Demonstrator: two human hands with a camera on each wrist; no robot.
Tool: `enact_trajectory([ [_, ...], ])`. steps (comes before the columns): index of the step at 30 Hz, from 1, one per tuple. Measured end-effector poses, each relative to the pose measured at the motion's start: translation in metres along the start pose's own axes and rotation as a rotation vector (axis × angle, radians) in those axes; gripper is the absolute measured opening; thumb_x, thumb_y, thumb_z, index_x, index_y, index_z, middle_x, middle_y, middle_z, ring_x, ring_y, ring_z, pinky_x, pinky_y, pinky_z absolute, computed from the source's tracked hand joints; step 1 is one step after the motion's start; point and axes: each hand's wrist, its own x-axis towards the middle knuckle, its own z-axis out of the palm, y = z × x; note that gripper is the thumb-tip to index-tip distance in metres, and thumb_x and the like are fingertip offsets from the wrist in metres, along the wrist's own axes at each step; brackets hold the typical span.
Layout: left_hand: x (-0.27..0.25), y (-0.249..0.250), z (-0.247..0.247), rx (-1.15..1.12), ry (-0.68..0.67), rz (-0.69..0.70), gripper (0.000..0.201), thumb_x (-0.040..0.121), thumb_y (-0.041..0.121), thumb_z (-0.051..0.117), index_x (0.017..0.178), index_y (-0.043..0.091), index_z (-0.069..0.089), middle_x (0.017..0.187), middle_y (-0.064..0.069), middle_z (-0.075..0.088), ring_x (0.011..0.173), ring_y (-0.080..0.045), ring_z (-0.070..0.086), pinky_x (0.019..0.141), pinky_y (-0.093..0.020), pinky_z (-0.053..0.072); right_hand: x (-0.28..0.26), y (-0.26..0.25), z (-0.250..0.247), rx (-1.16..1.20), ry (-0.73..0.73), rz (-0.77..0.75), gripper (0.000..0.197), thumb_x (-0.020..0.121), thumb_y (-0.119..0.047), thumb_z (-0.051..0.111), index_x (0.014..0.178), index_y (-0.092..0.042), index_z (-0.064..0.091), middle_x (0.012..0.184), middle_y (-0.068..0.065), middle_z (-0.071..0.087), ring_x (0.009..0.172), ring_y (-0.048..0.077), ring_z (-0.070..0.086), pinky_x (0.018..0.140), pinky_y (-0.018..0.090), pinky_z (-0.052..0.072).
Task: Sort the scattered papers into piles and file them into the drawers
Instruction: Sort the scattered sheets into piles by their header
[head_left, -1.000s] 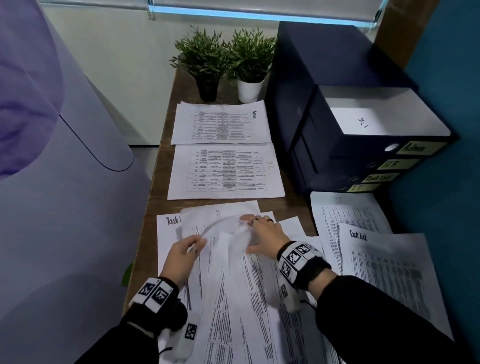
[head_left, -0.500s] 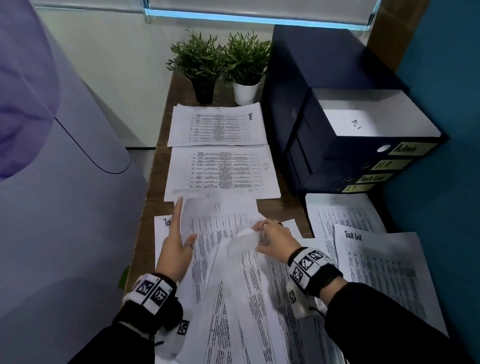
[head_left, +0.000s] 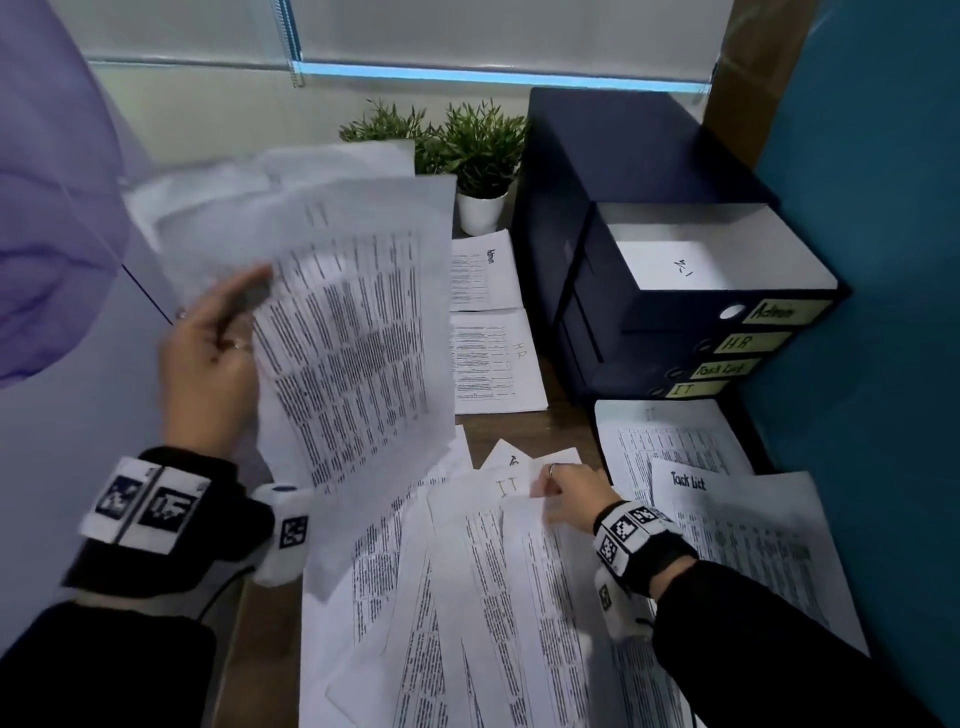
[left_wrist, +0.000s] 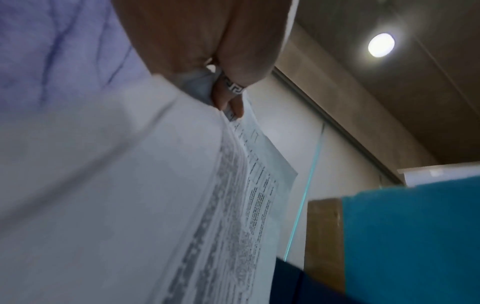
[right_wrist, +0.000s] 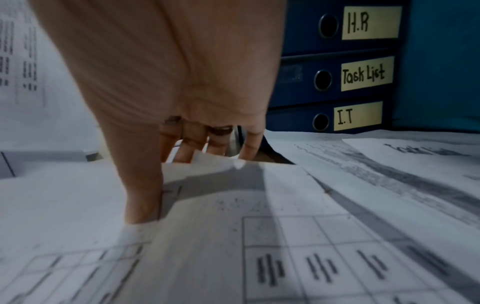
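My left hand (head_left: 218, 332) holds up a sheaf of printed papers (head_left: 343, 322) above the desk's left side, thumb in front and fingers behind; the left wrist view shows those papers (left_wrist: 182, 205) pinched. Scattered papers (head_left: 467, 597) fan out over the near desk. My right hand (head_left: 563, 493) pinches the top corner of one sheet (right_wrist: 233, 205) there, thumb on top and fingers under its edge, beside a sheet marked IT (head_left: 506, 486). The dark blue drawer unit (head_left: 649, 260) stands at right, its top Admin drawer (head_left: 717, 260) pulled out with a paper inside.
Sorted sheets marked Admin (head_left: 485, 270) and HR (head_left: 496, 364) lie at the back of the desk. Task List papers (head_left: 727, 519) lie at right. Two potted plants (head_left: 483, 156) stand at the back. A teal wall (head_left: 883, 364) bounds the right; drawer labels HR, Task List, IT (right_wrist: 363, 72) show.
My left hand has lifted a sheaf of papers off the scattered heap and raised it upright. My right hand has shifted right to the corner of another sheet.
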Motion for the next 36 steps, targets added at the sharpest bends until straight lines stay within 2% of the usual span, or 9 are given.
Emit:
enact_trajectory([
  [2, 0.011, -0.005, -0.006, -0.073, 0.046, -0.042, 0.038, 0.091, -0.002, 0.041, 0.122, 0.012, 0.058, 0.122, -0.003, 0.059, 0.108, 0.004, 0.057, 0.103, -0.021, 0.042, 0.0, 0.008, -0.002, 0.146, 0.029, -0.03, 0.035, 0.07, -0.001, 0.063, 0.057, -0.03, 0.05, 0.084, -0.009, 0.066, 0.099, 0.012, 0.064, 0.099, 0.033, 0.045],
  [5, 0.013, -0.022, -0.008, -0.127, 0.081, -0.131, 0.036, 0.092, 0.001, 0.044, 0.121, 0.017, 0.058, 0.123, -0.001, 0.059, 0.114, 0.0, 0.054, 0.107, -0.024, 0.038, -0.004, 0.02, -0.007, 0.218, 0.051, -0.076, 0.041, 0.078, 0.008, 0.051, 0.059, -0.028, 0.051, 0.098, 0.009, 0.07, 0.097, 0.019, 0.065, 0.079, 0.007, 0.047],
  [7, 0.007, -0.04, -0.004, -0.189, 0.08, -0.232, 0.038, 0.092, -0.001, 0.044, 0.121, 0.019, 0.059, 0.124, 0.001, 0.058, 0.119, -0.008, 0.052, 0.109, -0.028, 0.036, -0.01, 0.025, -0.013, 0.261, 0.063, -0.072, 0.039, 0.082, 0.01, 0.045, 0.063, -0.022, 0.058, 0.095, 0.007, 0.068, 0.091, 0.018, 0.061, 0.081, 0.011, 0.047],
  [12, -0.044, -0.104, 0.004, -0.155, -0.059, -0.541, 0.041, 0.095, 0.001, 0.043, 0.105, 0.035, 0.065, 0.133, -0.008, 0.055, 0.127, -0.024, 0.048, 0.109, -0.043, 0.036, -0.013, 0.03, -0.015, 0.169, 0.081, -0.132, 0.018, 0.084, 0.004, 0.053, 0.096, -0.002, 0.066, 0.08, -0.005, 0.052, 0.062, -0.01, 0.047, 0.06, -0.001, 0.034],
  [15, -0.084, -0.126, 0.007, -0.029, -0.114, -0.619, 0.041, 0.096, 0.001, 0.04, 0.115, 0.029, 0.062, 0.131, -0.005, 0.054, 0.126, -0.021, 0.047, 0.109, -0.038, 0.034, -0.014, 0.025, -0.007, 0.066, 0.072, -0.157, 0.012, 0.084, -0.007, 0.058, 0.091, -0.011, 0.067, 0.095, 0.005, 0.064, 0.079, 0.008, 0.056, 0.069, 0.008, 0.032],
  [19, -0.106, -0.121, 0.008, -0.048, 0.015, -0.717, 0.039, 0.097, -0.001, 0.033, 0.129, 0.013, 0.051, 0.118, -0.002, 0.051, 0.11, -0.016, 0.049, 0.095, -0.025, 0.036, -0.017, 0.031, 0.002, 0.027, 0.081, -0.193, 0.019, 0.084, -0.008, 0.055, 0.068, -0.019, 0.055, 0.076, -0.003, 0.054, 0.083, 0.023, 0.059, 0.078, 0.021, 0.044],
  [23, -0.1, -0.122, 0.007, -0.023, 0.069, -0.722, 0.041, 0.098, -0.001, 0.031, 0.132, 0.012, 0.049, 0.122, 0.0, 0.049, 0.114, -0.012, 0.046, 0.096, -0.021, 0.033, -0.023, 0.036, 0.001, 0.052, 0.029, -0.169, 0.005, 0.085, -0.018, 0.059, 0.082, -0.019, 0.054, 0.092, -0.003, 0.057, 0.093, 0.015, 0.056, 0.08, 0.016, 0.039],
  [27, -0.095, -0.121, 0.011, -0.037, 0.109, -0.714, 0.04, 0.098, 0.001, 0.031, 0.132, 0.013, 0.048, 0.134, -0.011, 0.05, 0.121, -0.021, 0.048, 0.097, -0.024, 0.035, -0.02, 0.025, 0.01, -0.041, -0.028, -0.129, 0.054, 0.07, -0.038, 0.075, 0.118, -0.021, 0.055, 0.125, -0.008, 0.046, 0.118, 0.013, 0.038, 0.103, 0.032, 0.036],
  [36, -0.084, -0.122, 0.014, -0.134, 0.147, -0.709, 0.042, 0.098, 0.004, 0.034, 0.124, 0.028, 0.055, 0.137, -0.009, 0.05, 0.121, -0.019, 0.051, 0.106, -0.033, 0.038, -0.018, 0.016, 0.017, 0.009, -0.035, -0.176, 0.026, 0.067, -0.02, 0.079, 0.087, -0.025, 0.064, 0.117, -0.005, 0.042, 0.109, 0.012, 0.033, 0.101, 0.024, 0.028],
])
